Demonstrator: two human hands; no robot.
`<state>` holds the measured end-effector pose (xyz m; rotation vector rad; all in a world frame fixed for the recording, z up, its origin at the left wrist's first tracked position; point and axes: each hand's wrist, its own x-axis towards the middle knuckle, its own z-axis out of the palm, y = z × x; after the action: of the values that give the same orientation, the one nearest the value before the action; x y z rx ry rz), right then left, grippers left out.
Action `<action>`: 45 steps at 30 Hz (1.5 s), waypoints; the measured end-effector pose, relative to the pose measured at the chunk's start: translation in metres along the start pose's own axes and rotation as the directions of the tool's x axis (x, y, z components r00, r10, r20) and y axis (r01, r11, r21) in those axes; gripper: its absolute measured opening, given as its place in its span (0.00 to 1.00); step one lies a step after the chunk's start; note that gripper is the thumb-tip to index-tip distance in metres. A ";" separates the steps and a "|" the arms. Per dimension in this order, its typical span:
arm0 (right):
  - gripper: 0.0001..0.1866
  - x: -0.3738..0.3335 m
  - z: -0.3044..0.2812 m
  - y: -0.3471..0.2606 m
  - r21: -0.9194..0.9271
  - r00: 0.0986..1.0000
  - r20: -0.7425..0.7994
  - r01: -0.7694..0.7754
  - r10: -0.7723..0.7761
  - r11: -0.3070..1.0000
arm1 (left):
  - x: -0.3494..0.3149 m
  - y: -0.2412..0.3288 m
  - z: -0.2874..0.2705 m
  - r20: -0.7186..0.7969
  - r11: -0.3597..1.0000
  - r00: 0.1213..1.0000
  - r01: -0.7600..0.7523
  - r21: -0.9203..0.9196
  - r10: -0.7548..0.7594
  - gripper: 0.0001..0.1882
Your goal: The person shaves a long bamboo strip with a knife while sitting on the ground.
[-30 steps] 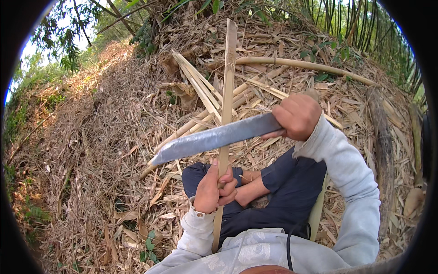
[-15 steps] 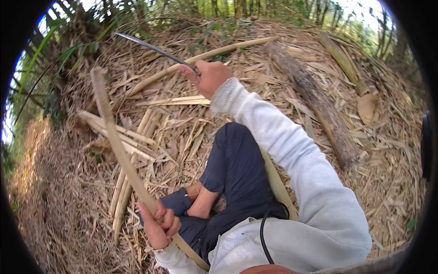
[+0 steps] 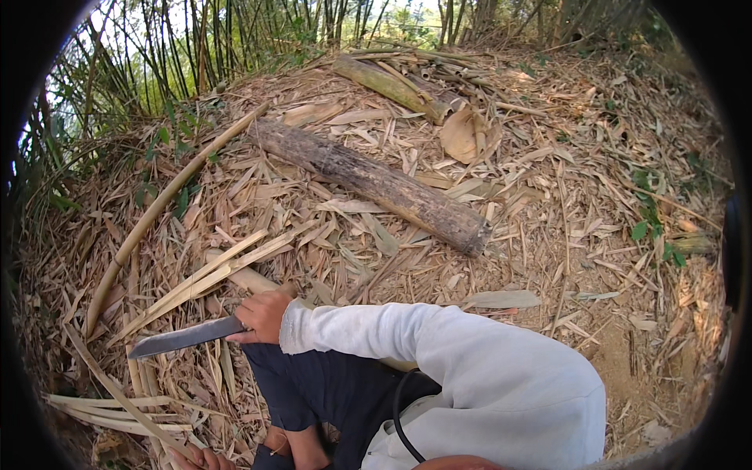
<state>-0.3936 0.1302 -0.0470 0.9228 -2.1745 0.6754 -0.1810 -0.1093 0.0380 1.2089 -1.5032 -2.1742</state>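
Observation:
My right hand (image 3: 263,315) is closed around a machete (image 3: 188,338), above my bent knee. Its long dark blade points left and lies nearly level, over the split bamboo strips (image 3: 205,280) on the ground. At the lower edge, only the fingers of my left hand (image 3: 205,460) show. They are curled on a long bamboo strip (image 3: 117,389), which slants up and left from them; the rest of that hand is cut off by the frame. Blade and held strip are apart. More pale split strips (image 3: 117,415) lie beyond the left hand.
A thick weathered log (image 3: 368,180) lies across the ground ahead. Left of it curves a long bamboo pole (image 3: 168,196). Farther off are a greenish bamboo section (image 3: 392,88) and a dry brown sheath (image 3: 468,135). Dry leaves cover the ground; standing bamboo (image 3: 211,55) rises behind.
The view has swung to the right. My right hand has drawn the machete back from its outstretched position, toward my knee. My left hand, still on the strip, has slipped mostly out at the lower edge.

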 end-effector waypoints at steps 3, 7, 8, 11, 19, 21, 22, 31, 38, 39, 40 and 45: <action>0.25 0.009 0.006 -0.004 0.027 1.000 0.017 0.000 0.000 1.000 | 0.044 0.019 0.010 0.349 0.997 0.934 0.067 0.046 -0.079 0.30; 0.25 0.003 0.020 0.007 0.054 0.992 0.126 -0.013 0.006 0.998 | 0.070 0.019 0.075 0.402 0.981 0.895 0.180 0.071 -0.194 0.29; 0.25 0.005 0.018 0.007 0.065 0.996 0.085 -0.016 0.010 0.998 | 0.071 0.018 0.087 0.414 0.973 0.881 0.211 0.089 -0.229 0.29; 0.24 0.006 0.008 0.010 0.115 0.983 0.150 -0.119 0.101 0.986 | 0.099 0.008 0.095 0.693 0.925 0.644 0.369 0.090 -0.324 0.25; 0.23 0.016 0.015 0.009 0.079 0.970 0.204 -0.152 0.133 0.985 | 0.140 -0.036 0.108 0.768 0.846 0.444 0.481 0.230 -0.462 0.24; 0.23 0.019 0.011 0.008 0.063 0.962 0.226 -0.171 0.153 0.983 | 0.145 -0.044 0.112 0.773 0.832 0.411 0.489 0.261 -0.484 0.24; 0.23 0.020 0.013 0.006 0.055 0.961 0.226 -0.175 0.158 0.983 | 0.146 -0.047 0.111 0.774 0.828 0.400 0.491 0.271 -0.490 0.24; 0.24 0.027 0.008 0.001 0.020 0.923 0.300 -0.258 0.240 0.966 | 0.155 -0.063 0.111 0.787 0.812 0.345 0.494 0.311 -0.512 0.25; 0.24 0.025 0.015 0.005 0.058 0.913 0.314 -0.294 0.262 0.954 | 0.152 -0.068 0.112 0.764 0.802 0.354 0.493 0.338 -0.540 0.26; 0.24 0.022 0.015 0.005 0.056 0.912 0.310 -0.300 0.269 0.952 | 0.150 -0.070 0.114 0.761 0.799 0.353 0.493 0.344 -0.545 0.26; 0.24 0.021 0.017 0.006 0.055 0.914 0.301 -0.302 0.273 0.952 | 0.147 -0.070 0.116 0.758 0.801 0.358 0.489 0.345 -0.545 0.26; 0.25 0.021 0.008 0.003 0.061 0.904 0.275 -0.356 0.327 0.933 | 0.134 -0.071 0.123 0.748 0.807 0.376 0.476 0.351 -0.547 0.26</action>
<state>-0.4103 0.1175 -0.0370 0.7202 -2.5931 0.8900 -0.3378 -0.0757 -0.0728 0.6812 -1.6269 -3.5188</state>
